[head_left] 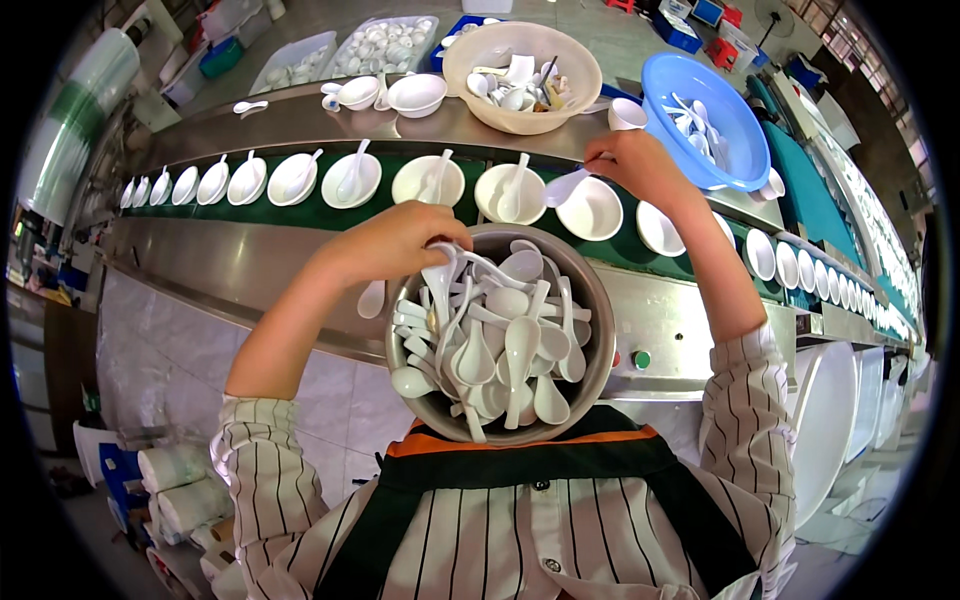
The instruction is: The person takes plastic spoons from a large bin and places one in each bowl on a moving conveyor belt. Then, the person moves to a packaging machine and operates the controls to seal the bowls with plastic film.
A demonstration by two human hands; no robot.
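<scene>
Green conveyor belt crosses mid-frame; right hand pinches a white plastic spoon over a white bowl; left hand, fingers curled, grips spoons in the grey metal basin.

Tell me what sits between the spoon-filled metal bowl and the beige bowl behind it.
In the head view, the green belt crosses between the metal bowl and the beige bowl, carrying a white bowl with a spoon.

A long green conveyor belt carries a row of round white ceramic bowls, most with a white spoon inside. Behind the belt, a steel ledge bears a large beige plastic basin.
</scene>
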